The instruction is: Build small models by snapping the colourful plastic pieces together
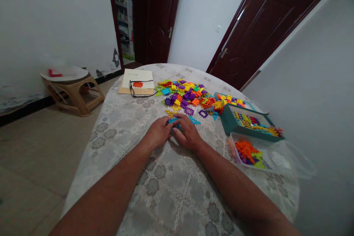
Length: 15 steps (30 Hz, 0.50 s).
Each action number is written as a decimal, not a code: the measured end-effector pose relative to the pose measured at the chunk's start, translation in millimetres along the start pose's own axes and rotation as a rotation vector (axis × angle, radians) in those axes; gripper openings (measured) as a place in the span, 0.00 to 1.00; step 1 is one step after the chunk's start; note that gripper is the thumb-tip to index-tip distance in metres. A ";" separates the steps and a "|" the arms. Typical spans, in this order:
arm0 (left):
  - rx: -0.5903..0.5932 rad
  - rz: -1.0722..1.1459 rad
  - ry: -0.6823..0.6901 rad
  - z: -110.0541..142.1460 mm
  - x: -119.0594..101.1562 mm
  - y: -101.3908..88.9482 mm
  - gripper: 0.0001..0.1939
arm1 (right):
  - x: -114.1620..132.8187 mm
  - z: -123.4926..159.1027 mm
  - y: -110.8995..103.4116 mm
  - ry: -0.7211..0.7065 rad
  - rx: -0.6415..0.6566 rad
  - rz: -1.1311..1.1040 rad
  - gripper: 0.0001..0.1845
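Both my hands meet low over the middle of the patterned tablecloth point(160, 184), around a blue interlocking plastic piece point(173, 120). My left hand point(159, 131) grips it from the left, fingers closed. From the right, my right hand point(187, 132) has its fingers curled over the same piece. Much of the blue piece is hidden by my fingers, so I cannot tell whether it is one piece or several joined. Just beyond my hands lies a heap of colourful interlocking plastic pieces point(190, 94). A purple square frame piece point(188, 111) lies at its near edge.
Eyeglasses point(142, 96) rest on papers point(138, 75) at the back left. To the right stand a green box point(228, 120) of colourful pieces and an open clear plastic container point(265, 171) holding orange, purple and green ones. A tan stool point(80, 97) stands left of the table.
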<state>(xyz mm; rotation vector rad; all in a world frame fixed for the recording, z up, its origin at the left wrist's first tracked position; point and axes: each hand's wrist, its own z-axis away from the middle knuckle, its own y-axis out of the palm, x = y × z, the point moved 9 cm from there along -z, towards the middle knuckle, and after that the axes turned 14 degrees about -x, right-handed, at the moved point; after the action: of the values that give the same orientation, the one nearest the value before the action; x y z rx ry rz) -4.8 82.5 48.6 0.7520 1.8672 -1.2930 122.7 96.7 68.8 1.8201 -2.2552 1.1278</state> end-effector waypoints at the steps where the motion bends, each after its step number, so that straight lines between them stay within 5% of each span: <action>1: -0.016 -0.048 0.000 0.4 2.2 -2.2 0.13 | -10.4 -6.0 -8.7 0.026 -0.062 0.006 0.09; 5: -0.034 -0.222 0.026 2.2 3.2 -6.8 0.13 | -75.9 -28.3 -37.8 0.193 -0.216 0.306 0.14; 9: 0.014 -0.235 0.030 4.7 -0.2 -4.6 0.12 | -133.2 -31.2 -31.3 0.332 -0.010 0.624 0.19; 12: 0.032 -0.192 0.067 6.2 -5.0 -3.6 0.11 | -146.8 -24.2 -25.2 0.374 0.048 0.660 0.22; 15: 0.026 -0.162 0.083 6.5 -7.4 -4.4 0.11 | -139.9 -20.0 -28.4 0.361 -0.036 0.567 0.24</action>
<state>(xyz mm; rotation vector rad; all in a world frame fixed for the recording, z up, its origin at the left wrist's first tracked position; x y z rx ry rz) -2.6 74.5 55.5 0.6888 2.0166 -1.4079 183.1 223.3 35.2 0.8694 -2.5868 1.3304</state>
